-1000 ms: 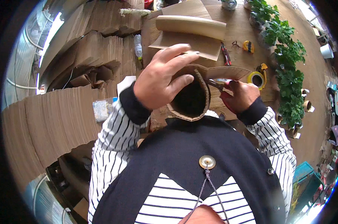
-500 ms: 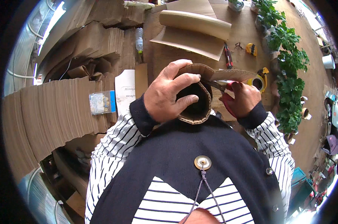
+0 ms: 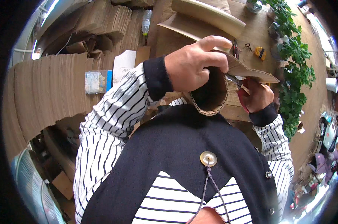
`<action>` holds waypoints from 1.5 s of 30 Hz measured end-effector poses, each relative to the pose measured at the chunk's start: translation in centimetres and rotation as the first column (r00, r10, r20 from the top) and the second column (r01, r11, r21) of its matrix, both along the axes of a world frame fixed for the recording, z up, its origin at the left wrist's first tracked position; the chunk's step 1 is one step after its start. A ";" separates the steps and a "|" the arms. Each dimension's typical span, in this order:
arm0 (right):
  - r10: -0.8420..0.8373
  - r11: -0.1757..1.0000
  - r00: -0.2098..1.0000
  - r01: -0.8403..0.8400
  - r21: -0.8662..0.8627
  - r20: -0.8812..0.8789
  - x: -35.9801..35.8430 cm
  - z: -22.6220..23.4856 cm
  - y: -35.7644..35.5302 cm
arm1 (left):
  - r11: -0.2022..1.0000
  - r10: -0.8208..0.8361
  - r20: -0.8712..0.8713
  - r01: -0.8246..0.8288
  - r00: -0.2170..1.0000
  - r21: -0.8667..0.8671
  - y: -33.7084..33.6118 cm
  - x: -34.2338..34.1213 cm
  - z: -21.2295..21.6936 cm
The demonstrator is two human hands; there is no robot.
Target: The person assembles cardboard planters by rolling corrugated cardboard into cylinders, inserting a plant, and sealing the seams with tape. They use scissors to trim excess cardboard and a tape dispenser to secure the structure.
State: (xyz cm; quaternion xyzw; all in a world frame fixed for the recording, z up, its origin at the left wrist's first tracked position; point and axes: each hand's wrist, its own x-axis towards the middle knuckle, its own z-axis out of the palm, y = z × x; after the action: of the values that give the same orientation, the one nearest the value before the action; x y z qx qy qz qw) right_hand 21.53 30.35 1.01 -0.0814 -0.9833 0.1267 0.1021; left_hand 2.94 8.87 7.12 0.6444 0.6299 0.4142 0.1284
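Cardboard piece (image 3: pixel 228 80), a curled strip of corrugated board, sat in front of the person's chest in the head view, held up above a wooden worktop (image 3: pixel 251 30). Its rolled end formed a short tube whose dark opening faced down toward the camera, while a flat pointed flap ran from the roll out to the right, so the long axis lay roughly left to right with the tip at the right. The left hand (image 3: pixel 197 65) wrapped over the top of the roll, fingers curled together and clamped on the board, the forefinger stretched along the upper edge. The right hand (image 3: pixel 256 97) was closed around the red handles of scissors (image 3: pixel 238 84), whose blades met the cardboard under the flap; how far the blades stood apart could not be made out, since the flap and the left hand's fingers covered them. The far side of the roll was hidden by the left hand. Beyond the hands lay larger curved cardboard sheets (image 3: pixel 202 16), a plastic bottle (image 3: pixel 146 21) and a yellow tape measure (image 3: pixel 261 52). Stacked corrugated board (image 3: pixel 45 93) filled the left side, and green plants (image 3: pixel 294 67) ran along the right.
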 end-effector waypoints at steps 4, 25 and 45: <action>0.014 0.999 0.999 -0.015 0.037 0.037 -1.6 1.0 -1.2 | 0.995 -0.094 -0.035 0.095 0.995 0.032 0.7 -0.8 0.0; 0.128 0.981 0.984 -0.107 0.161 -0.126 -2.1 0.9 -2.1 | 0.960 0.277 -0.190 -0.265 0.942 0.085 -2.1 -1.5 1.6; 0.040 0.995 0.999 -0.037 0.097 -0.026 -2.2 2.6 -1.5 | 0.957 -0.005 -0.291 -0.079 0.957 -0.278 1.5 -4.8 4.0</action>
State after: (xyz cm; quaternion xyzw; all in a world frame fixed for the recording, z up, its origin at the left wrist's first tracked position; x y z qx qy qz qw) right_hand 19.35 28.83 3.57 -0.0557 -0.9881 0.0821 0.1173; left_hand -1.88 10.41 11.08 0.6604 0.7073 0.2223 0.1192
